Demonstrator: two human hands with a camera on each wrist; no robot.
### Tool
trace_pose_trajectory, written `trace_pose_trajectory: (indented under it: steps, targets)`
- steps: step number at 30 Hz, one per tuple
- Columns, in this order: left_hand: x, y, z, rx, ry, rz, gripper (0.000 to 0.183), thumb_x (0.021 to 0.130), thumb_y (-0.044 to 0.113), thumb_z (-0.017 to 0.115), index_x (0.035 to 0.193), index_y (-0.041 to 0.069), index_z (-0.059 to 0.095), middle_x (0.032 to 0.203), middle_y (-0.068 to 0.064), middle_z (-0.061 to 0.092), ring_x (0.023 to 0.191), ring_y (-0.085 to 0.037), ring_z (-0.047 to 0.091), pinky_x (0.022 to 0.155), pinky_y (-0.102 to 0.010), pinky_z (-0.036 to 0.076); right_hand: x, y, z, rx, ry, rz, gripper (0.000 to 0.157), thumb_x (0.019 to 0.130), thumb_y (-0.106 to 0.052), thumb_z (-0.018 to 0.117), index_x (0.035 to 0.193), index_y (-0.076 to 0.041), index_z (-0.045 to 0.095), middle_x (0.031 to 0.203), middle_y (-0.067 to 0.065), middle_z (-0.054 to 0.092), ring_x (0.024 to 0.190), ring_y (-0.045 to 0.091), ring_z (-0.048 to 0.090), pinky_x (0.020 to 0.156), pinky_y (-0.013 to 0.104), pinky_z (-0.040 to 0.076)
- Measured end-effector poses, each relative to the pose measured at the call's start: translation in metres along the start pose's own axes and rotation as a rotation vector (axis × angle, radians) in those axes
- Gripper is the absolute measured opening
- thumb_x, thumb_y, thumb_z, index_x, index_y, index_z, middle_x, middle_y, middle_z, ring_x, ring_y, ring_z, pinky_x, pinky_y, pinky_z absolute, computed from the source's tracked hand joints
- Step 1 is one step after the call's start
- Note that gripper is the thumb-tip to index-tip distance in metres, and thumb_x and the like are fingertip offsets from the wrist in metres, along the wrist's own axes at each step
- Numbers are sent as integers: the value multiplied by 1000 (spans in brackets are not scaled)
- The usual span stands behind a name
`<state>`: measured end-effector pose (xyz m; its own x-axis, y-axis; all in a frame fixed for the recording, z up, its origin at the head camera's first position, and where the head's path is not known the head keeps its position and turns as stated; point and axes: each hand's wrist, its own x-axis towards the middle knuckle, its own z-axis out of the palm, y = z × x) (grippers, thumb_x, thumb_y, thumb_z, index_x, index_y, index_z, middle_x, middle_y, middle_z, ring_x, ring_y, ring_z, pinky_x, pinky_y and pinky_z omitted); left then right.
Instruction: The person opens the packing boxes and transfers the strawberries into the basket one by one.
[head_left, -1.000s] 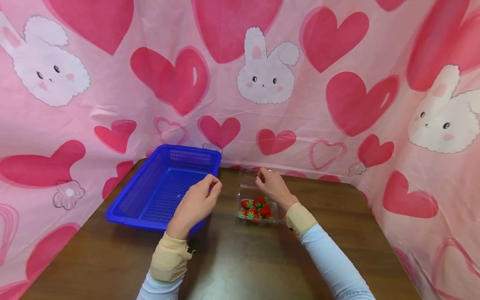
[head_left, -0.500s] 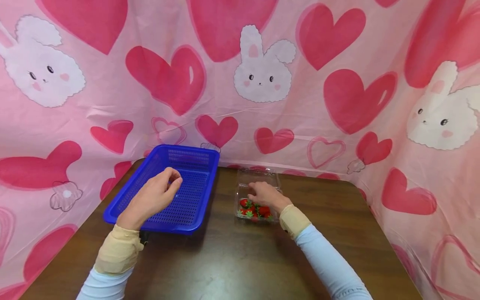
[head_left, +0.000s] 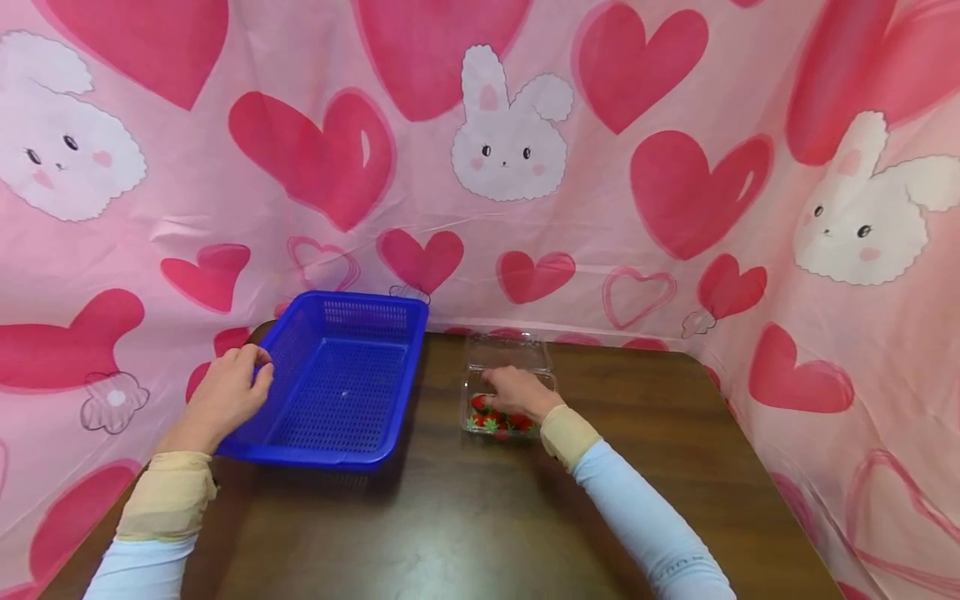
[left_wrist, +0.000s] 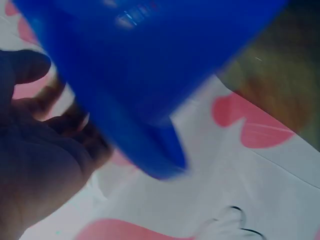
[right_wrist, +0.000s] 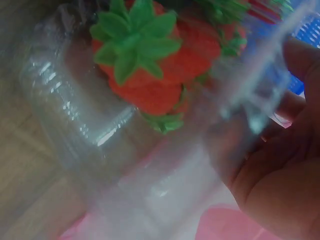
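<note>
Where the strawberries [right_wrist: 145, 95] sit: in the near part of the clear box [head_left: 468, 385], which stands on the brown table [head_left: 450, 517] to the right of the blue basket [head_left: 322, 457], apart from it.
Lid [head_left: 506, 352]: folded back toward the pink cloth [head_left: 525, 225].
Right hand [head_left: 521, 390]: over the box, fingers bent; through the blurred plastic I cannot tell whether they pinch a strawberry, the box wall or nothing.
Left hand [head_left: 228, 390]: at the basket's left rim, fingers loosely bent, thumb apart, pinching nothing that shows; I cannot tell whether it touches the rim.
Step in hand: seems to be placing one hand at each container, with no strawberry lifted clear.
Next move: probably calls for a sure hold on the basket rim and a gentle right-hand grasp, since the thin box would likely flex or slide if squeezed.
Basket count: one.
Box count: one, with one lid.
Strawberry count: at least four; the right hand hides part of the heap.
Hand count: two, each with a tan wrist band [head_left: 167, 497] and a pale blue sleeve [head_left: 637, 517].
Rabbit count: three printed rabbits [head_left: 510, 158] on the cloth.
</note>
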<state>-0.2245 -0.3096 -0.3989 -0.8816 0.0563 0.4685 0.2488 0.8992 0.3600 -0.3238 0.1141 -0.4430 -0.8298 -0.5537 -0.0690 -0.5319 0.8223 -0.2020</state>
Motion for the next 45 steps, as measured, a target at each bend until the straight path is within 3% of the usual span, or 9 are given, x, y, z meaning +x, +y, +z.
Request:
trace_pose_trajectory:
  steps: [4, 8, 12, 15, 20, 27, 35, 40, 45]
  targets:
    - [-11, -19, 0, 35, -47, -121, 26, 94, 13, 51, 107, -10, 51, 105, -41, 52, 96, -61, 44, 84, -64, 34, 5, 0, 7, -29, -16, -13, 23, 89, -31, 70, 100, -12, 66, 82, 0, 63, 73, 19, 57, 73, 40, 53]
    - [-19, -33, 0, 28, -116, -230, 42, 96, 17, 50, 120, -17, 43, 113, -47, 46, 101, -64, 43, 89, -67, 34, 9, 1, 14, -49, -36, -5, 22, 87, -32, 73, 98, -15, 66, 79, -2, 60, 72, 17, 55, 70, 36, 52]
    - [-23, -41, -3, 27, -282, -318, 67, 97, 25, 50, 137, -22, 24, 121, -51, 39, 107, -65, 43, 94, -71, 37, 12, 1, 18, -48, -35, -22, 20, 88, -29, 72, 100, -14, 67, 79, -2, 61, 70, 17, 55, 70, 35, 53]
    - [-23, -43, -2, 16, -357, -335, 68, 100, 27, 45, 141, -21, 18, 124, -51, 39, 109, -64, 45, 93, -71, 38, 13, 1, 17, -52, -28, -34, 21, 89, -28, 72, 102, -12, 68, 79, -3, 61, 70, 17, 55, 71, 33, 54]
    - [-25, -45, 4, -13, -350, -326, 55, 102, 23, 38, 140, -14, 25, 126, -48, 43, 108, -64, 48, 91, -70, 40, 9, 2, 15, -57, -15, -39, 20, 88, -27, 72, 100, -11, 67, 78, -2, 60, 68, 16, 54, 69, 32, 54]
    - [-27, -51, 7, -80, -321, -335, 51, 103, 27, 37, 139, -10, 31, 125, -44, 48, 108, -61, 50, 88, -66, 42, 5, 4, 5, -51, 24, -8, 20, 88, -26, 71, 99, -10, 64, 76, 0, 61, 67, 18, 54, 66, 35, 52]
    - [-28, -55, 2, -153, -392, -387, 59, 105, 33, 33, 142, -12, 26, 127, -41, 45, 107, -55, 50, 91, -66, 40, 4, 6, -13, -61, 87, 29, 36, 90, -27, 68, 119, -7, 62, 102, 9, 67, 89, 24, 64, 84, 43, 56]
    - [-26, -54, 1, -174, -402, -404, 60, 105, 35, 31, 143, -12, 25, 126, -40, 44, 106, -54, 49, 92, -67, 39, 4, 4, -29, -31, 139, 38, 34, 90, -26, 66, 118, -7, 62, 105, 10, 65, 93, 26, 63, 85, 43, 56]
    - [-25, -52, 0, -170, -393, -404, 60, 105, 34, 31, 142, -13, 25, 129, -42, 42, 110, -57, 46, 94, -68, 37, 12, 0, -42, -17, 191, -8, 30, 90, -24, 65, 116, -8, 63, 104, 8, 67, 94, 25, 64, 88, 41, 55]
